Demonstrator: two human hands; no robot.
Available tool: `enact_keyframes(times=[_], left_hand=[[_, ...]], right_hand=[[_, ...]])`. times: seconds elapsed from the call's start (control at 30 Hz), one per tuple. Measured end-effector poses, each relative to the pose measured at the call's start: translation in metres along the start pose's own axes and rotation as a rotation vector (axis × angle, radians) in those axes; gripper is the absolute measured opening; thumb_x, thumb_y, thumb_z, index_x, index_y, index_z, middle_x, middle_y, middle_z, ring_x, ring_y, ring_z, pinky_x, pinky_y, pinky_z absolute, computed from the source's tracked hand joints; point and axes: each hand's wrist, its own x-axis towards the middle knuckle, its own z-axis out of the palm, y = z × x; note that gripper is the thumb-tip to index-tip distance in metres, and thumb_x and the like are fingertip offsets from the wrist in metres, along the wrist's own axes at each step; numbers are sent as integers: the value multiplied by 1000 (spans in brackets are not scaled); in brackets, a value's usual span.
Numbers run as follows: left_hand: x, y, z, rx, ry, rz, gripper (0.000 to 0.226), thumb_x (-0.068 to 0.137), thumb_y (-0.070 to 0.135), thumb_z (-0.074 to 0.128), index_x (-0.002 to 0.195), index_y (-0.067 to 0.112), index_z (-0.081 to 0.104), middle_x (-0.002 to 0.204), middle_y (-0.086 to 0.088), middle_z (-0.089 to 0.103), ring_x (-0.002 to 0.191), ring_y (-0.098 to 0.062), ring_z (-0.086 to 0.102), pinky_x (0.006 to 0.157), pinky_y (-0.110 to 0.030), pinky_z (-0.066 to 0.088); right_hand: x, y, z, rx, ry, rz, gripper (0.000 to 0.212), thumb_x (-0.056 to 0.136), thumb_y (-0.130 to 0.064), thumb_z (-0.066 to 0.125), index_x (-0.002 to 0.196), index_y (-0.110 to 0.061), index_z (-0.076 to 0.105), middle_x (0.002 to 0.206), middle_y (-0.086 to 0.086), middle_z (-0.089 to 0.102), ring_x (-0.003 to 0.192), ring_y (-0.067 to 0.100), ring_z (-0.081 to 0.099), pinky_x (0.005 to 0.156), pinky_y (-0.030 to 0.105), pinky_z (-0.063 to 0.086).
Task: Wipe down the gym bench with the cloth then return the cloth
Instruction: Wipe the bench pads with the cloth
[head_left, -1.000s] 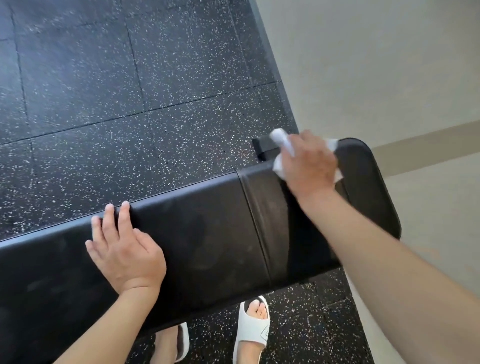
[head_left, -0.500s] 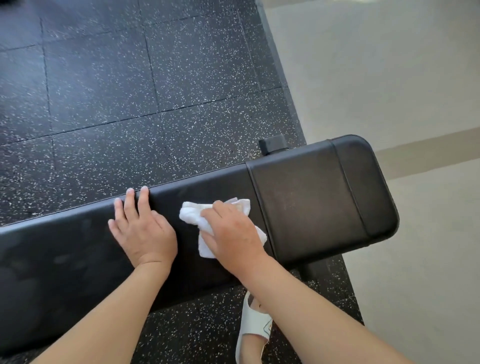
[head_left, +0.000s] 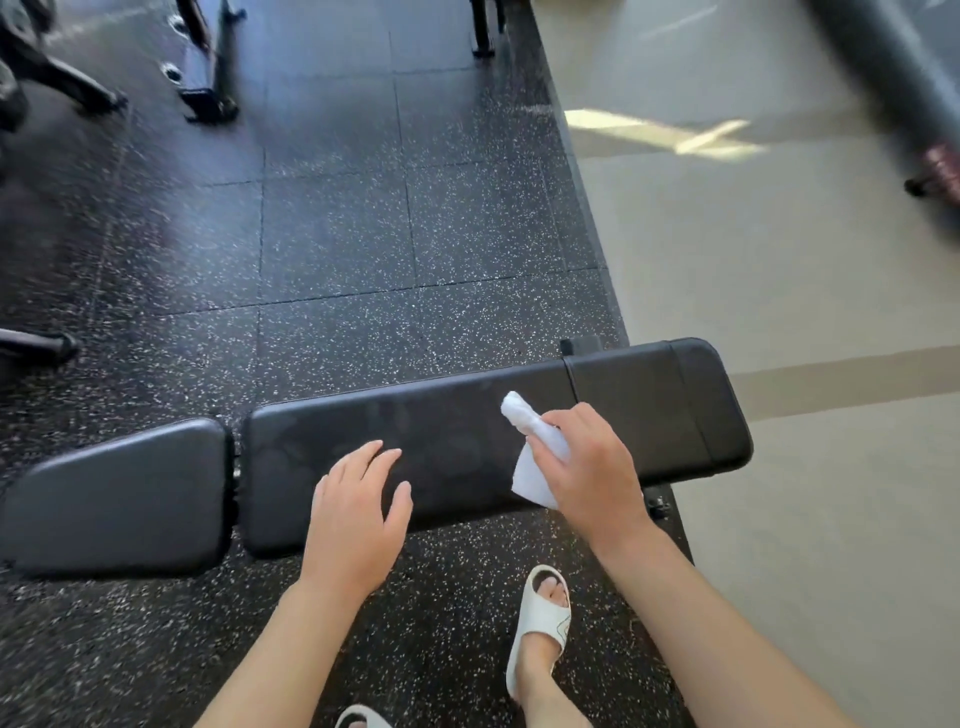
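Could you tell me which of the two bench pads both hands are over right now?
The long back pad: the right hand holds the cloth there beside the left hand. The short seat pad lies untouched.

Smooth matt bench (head_left: 447, 431); soft white cloth (head_left: 535, 467)

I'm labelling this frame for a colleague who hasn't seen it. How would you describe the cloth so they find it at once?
Start at the long black gym bench lying across the speckled rubber floor. Over its right half, the right hand grips a crumpled cloth. It is the only white thing on the bench; the other white things, the sandals, are on the floor.
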Motion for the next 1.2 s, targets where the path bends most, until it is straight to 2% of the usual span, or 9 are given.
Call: enact_keyframes(times=[0.27,0.43,0.67,0.9,1.2], left_hand=[[-111,-14,-176,-63,162,-1,50,96,26,72,144,14,62,154,-5,53,144,-27,45,123,-50,34],[-171,-36,-268,-97,232,8,53,94,28,75,144,14,62,154,-4,54,144,-28,44,121,-54,36],[-250,-76,-376,-106,391,9,54,94,32,76,144,16,62,154,-3,52,144,-26,42,121,-54,35],[-302,-114,-447,-120,560,-40,56,93,35,75,144,17,61,153,-1,52,145,-26,41,121,-55,36],[-318,-131,-489,-25,659,-167,55,94,40,73,143,17,62,152,-3,53,143,-27,43,119,-56,38]], right_hand=[[-57,-166,-82,74,138,-91,8,95,-24,75,98,-16,73,88,-4,58,77,16,58,71,35,50],[-89,-259,-110,97,149,-181,8,95,-27,75,98,-20,74,85,-9,53,73,11,55,70,28,48],[-112,-377,-130,117,140,-340,13,96,-29,76,98,-17,76,85,-5,57,72,15,58,69,35,52],[-111,-469,-127,162,129,-466,18,93,-30,78,97,-14,74,88,-6,61,75,14,59,71,34,52],[-78,-532,-100,214,14,-595,19,93,-34,78,98,-16,72,91,-7,62,76,12,59,70,31,50]])
